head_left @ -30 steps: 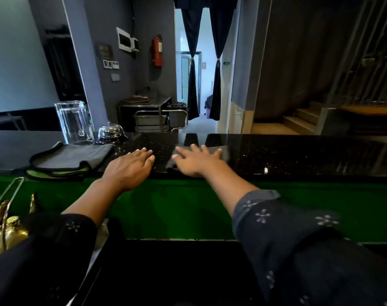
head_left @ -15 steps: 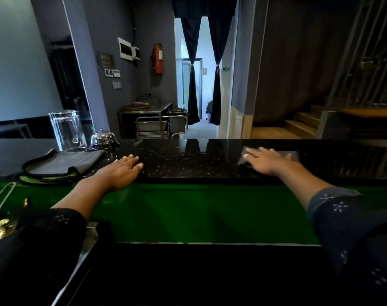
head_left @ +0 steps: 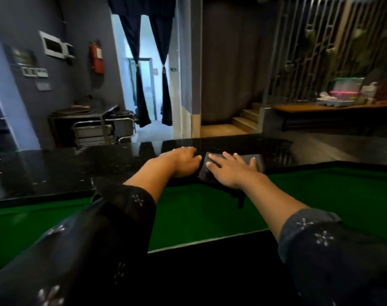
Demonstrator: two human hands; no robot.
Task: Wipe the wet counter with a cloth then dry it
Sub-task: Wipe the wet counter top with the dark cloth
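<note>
no brand, label or writing can be read anywhere in view; the small wall plates [head_left: 34, 71] and the green sign [head_left: 173, 69] by the doorway are too blurred to make out.

the dark grey cloth [head_left: 257, 162] lies folded on the black speckled counter [head_left: 55, 171], at its near edge, with one corner hanging over that edge onto the green panel [head_left: 199, 213] below. the right hand [head_left: 229, 171] rests flat on the cloth, fingers straight and spread, pressing down rather than grasping. the left hand [head_left: 182, 161] lies palm down on the bare counter just beside the cloth's left end, fingers relaxed and holding nothing; its fingertips sit close to the cloth, contact cannot be confirmed.

edges: the counter's near edge runs from lower left up toward the right. the far edge lies just beyond the fingertips. bare counter surface extends well to the left of the hands, and a shorter stretch to the right of the cloth.

beyond the counter: a metal trolley [head_left: 104, 131], a red fire extinguisher [head_left: 97, 59] on the wall, dark curtains [head_left: 141, 85] tied back at a doorway, wooden steps [head_left: 245, 120] at the right.
</note>
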